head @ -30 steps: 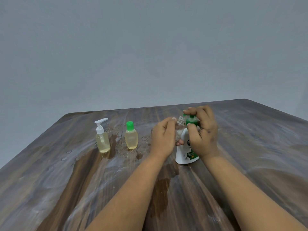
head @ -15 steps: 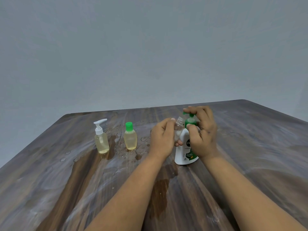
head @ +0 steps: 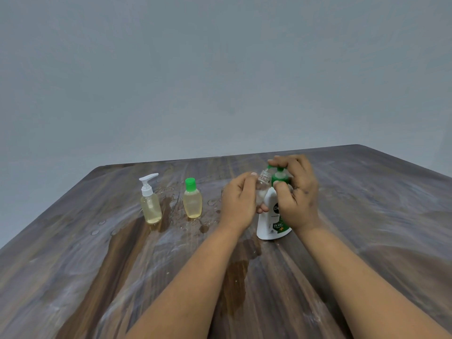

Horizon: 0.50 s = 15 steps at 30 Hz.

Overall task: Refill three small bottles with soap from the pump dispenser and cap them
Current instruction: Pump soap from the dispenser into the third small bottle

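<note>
Capped and filled, far left on the worktop: pump-top bottle, green-capped bottle. Third: clear bottle, uncapped, apparently unfilled, gripped by left hand under the nozzle. Right hand curled over soap dispenser. Remaining, by appearance: filling, capping.

Light soft, even, dim-ish, cool grey cast. No hard shadows; faint soft shade just beside white dispenser base. Dull sheen and wet glare patches on table left of dispenser. Wide-angle bend at table edges far from dispenser. Overall slightly soft, hands mildly blurred.
</note>
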### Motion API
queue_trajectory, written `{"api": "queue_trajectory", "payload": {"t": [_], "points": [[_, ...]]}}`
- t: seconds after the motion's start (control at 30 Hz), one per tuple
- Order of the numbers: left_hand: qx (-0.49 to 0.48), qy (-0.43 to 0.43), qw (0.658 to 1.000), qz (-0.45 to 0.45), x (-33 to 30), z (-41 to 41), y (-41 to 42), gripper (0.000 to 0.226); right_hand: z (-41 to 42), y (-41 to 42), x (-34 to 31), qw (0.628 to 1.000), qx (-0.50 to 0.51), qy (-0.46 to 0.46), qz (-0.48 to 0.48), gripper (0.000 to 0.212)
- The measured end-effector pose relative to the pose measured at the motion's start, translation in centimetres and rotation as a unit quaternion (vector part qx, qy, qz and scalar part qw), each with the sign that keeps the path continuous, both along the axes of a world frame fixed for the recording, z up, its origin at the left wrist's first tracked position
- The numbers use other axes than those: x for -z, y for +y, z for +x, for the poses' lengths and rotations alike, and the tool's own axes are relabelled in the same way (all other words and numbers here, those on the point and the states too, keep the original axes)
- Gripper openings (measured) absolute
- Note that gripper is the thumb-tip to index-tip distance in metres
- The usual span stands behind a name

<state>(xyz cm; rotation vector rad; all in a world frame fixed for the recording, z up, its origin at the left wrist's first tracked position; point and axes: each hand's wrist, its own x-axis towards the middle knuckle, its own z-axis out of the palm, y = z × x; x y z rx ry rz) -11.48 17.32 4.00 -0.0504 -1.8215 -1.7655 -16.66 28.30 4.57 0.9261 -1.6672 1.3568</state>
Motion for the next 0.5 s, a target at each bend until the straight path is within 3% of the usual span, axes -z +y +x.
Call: {"api": "queue_trajectory", "payload": {"t": [0.17, 0.37, 0.5], "points": [[0.004, -0.008, 1.000, -0.001, -0.09, 0.21, 0.10, 0.036, -0.15, -0.20, -0.14, 0.999, 0.010, -0.030, -0.021, 0.028], [-0.001, -0.008, 1.000, 0.000, -0.25, 0.25, 0.20, 0.038, 0.41, 0.18, -0.27, 1.000, 0.005, -0.006, 0.012, 0.040], [-0.004, -0.010, 1.000, 0.004, -0.17, 0.06, 0.09, 0.038, 0.19, 0.10, -0.26, 1.000, 0.010, -0.015, -0.002, 0.035]]}}
